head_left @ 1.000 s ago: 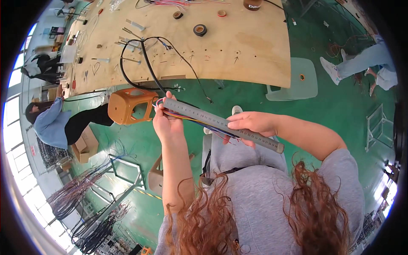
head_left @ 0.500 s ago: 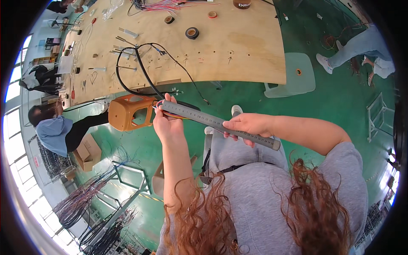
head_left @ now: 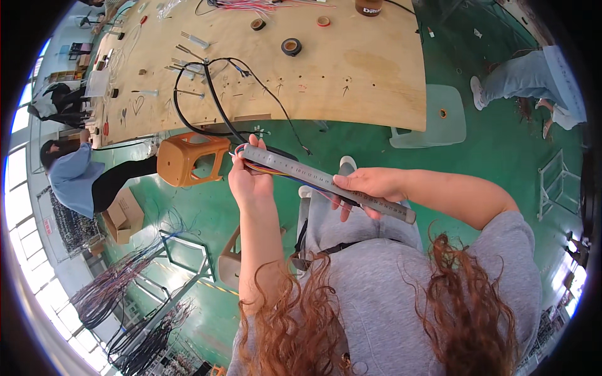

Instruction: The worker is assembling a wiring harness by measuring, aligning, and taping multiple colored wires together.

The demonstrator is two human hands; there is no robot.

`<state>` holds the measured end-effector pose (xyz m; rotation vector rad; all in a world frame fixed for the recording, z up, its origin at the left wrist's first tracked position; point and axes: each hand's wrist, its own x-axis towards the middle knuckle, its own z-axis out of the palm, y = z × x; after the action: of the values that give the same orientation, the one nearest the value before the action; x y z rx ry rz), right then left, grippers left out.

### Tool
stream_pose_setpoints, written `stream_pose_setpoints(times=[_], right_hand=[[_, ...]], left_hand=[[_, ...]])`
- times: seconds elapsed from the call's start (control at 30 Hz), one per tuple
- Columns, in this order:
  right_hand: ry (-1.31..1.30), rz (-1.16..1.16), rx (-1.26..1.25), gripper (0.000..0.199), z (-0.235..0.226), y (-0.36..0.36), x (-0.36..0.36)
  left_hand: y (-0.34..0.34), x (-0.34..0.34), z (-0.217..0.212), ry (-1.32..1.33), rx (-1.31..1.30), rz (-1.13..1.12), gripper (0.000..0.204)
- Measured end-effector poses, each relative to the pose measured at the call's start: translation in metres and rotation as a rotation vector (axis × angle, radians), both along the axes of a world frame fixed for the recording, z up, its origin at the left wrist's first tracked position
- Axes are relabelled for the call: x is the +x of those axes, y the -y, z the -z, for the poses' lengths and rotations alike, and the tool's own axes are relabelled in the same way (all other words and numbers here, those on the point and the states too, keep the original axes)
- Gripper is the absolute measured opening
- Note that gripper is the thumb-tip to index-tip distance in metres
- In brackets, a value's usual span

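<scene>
A grey steel ruler (head_left: 291,169) slants down to the right between my hands, above my lap. My left hand (head_left: 251,182) is closed around its upper left end together with the coloured wires (head_left: 266,169) of a black cable. Those wires run along the ruler's lower edge toward my right hand (head_left: 370,183). That hand pinches the ruler past its middle, thumb on top and fingers beneath. From my left hand the black cable (head_left: 218,106) rises onto the wooden table (head_left: 376,69) and loops among upright pins there. How the wires sit under my right fingers is hidden.
Rolls of tape (head_left: 291,47) lie on the table, with a bundle of wires at its far edge. An orange stool (head_left: 188,160) stands at left, a pale green stool (head_left: 439,119) at right. Other people sit or stand at both sides. Wire bundles hang on a rack (head_left: 188,254) lower left.
The coloured wires now stretch farther along the ruler toward my right hand, whose fingers have spread a little beneath it. The view has shifted slightly.
</scene>
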<state>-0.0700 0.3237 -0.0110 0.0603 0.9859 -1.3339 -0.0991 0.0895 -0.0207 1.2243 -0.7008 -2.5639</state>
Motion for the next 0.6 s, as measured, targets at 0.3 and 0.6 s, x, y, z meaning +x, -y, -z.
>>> stream_pose_setpoints(times=[0.3,0.6], right_hand=[[0.038,-0.026,0.109,0.048,0.008,0.005,0.003],[0.096,0.083,-0.177,0.03,0.0,-0.013,0.005]], left_hand=[[-0.007,0.001,-0.004,0.013,-0.044,0.026,0.021],[0.006,0.003,0.007,0.032,-0.03,0.01,0.025]])
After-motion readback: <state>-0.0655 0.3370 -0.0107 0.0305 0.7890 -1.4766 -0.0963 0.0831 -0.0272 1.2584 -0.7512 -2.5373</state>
